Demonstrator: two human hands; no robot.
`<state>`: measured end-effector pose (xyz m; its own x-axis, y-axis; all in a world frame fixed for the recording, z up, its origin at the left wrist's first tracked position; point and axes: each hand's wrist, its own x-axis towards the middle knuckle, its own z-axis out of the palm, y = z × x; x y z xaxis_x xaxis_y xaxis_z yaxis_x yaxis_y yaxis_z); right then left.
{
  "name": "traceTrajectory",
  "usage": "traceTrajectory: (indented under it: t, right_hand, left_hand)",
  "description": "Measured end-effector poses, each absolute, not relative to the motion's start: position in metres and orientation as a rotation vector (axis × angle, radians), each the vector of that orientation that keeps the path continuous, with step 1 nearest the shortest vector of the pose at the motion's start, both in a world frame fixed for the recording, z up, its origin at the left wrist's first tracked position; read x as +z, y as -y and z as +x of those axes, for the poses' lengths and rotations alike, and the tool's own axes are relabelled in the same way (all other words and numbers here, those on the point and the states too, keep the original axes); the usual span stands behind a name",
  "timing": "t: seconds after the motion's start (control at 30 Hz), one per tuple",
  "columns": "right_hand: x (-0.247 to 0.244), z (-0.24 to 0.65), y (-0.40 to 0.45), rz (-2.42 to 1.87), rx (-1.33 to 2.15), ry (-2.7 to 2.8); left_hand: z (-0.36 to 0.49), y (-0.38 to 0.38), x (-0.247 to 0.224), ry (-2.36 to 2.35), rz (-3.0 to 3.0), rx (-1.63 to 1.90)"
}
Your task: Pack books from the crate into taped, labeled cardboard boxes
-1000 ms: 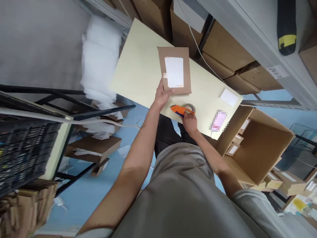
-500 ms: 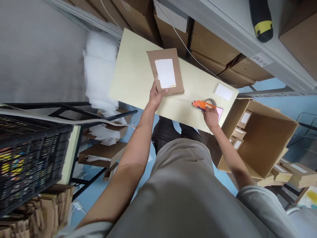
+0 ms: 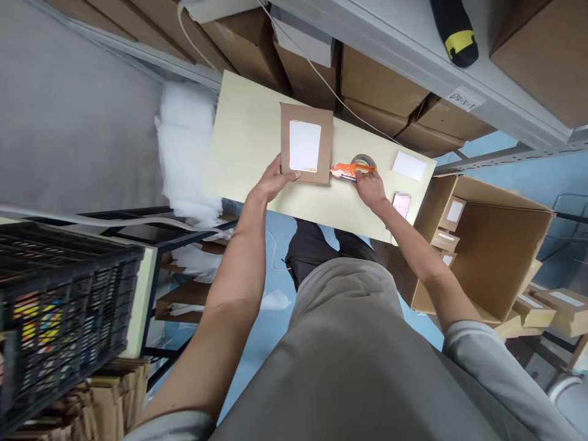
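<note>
A flat brown cardboard box (image 3: pixel 325 141) with a white label (image 3: pixel 305 146) is over the cream tabletop (image 3: pixel 248 135). My left hand (image 3: pixel 273 179) grips its lower left corner, thumb on top. In my right hand (image 3: pixel 370 187) is an orange tape dispenser (image 3: pixel 343 171) with a roll of tape (image 3: pixel 364 160) on it. The dispenser's front end is at the box's lower right edge; whether they touch I cannot tell. A phone (image 3: pixel 401 204) lies to the right of my right hand, below a white paper (image 3: pixel 408 165).
An open carton (image 3: pixel 500 245) holding small labelled boxes stands right of the table. Brown boxes (image 3: pixel 386 79) line the far side under a grey shelf (image 3: pixel 367 37). White wrapping material (image 3: pixel 186 147) hangs at the left, above a black crate (image 3: pixel 68 300).
My right hand has moved left and away from my body with the tape dispenser, up to the box. My left hand has turned the box straighter. The phone is now uncovered.
</note>
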<state>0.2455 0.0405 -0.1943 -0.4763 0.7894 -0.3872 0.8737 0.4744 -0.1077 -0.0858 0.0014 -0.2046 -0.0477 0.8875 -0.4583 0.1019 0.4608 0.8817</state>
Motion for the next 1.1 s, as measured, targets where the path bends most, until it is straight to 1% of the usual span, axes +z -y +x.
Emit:
traceTrajectory:
  t: [0.13, 0.27, 0.4, 0.57, 0.63, 0.93, 1.1]
  right_hand:
    - [-0.19, 0.237, -0.012, 1.373, -0.512, -2.458]
    - [-0.186, 0.208, 0.018, 1.271, -0.568, -2.469]
    - [-0.179, 0.16, 0.049, 1.179, -0.598, -2.48]
    - [-0.173, 0.131, 0.071, 1.272, -0.673, -2.473]
    - [-0.174, 0.139, 0.073, 1.3, -0.681, -2.462]
    - [-0.174, 0.205, 0.093, 1.293, -0.798, -2.514]
    - [-0.164, 0.282, 0.077, 1.313, -0.694, -2.319]
  left_hand:
    - [-0.113, -0.009, -0.194, -1.51, 1.082, 0.617]
    - [-0.113, -0.014, -0.191, -1.685, 1.284, 0.559]
    - [-0.07, -0.001, -0.189, -1.866, 1.363, 0.662]
    - [-0.02, 0.02, -0.183, -2.012, 1.326, 0.931]
    - [-0.015, 0.023, -0.181, -2.014, 1.321, 0.968]
    - [-0.021, 0.024, -0.18, -2.014, 1.34, 0.913]
    - [-0.021, 0.024, -0.181, -2.032, 1.379, 0.874]
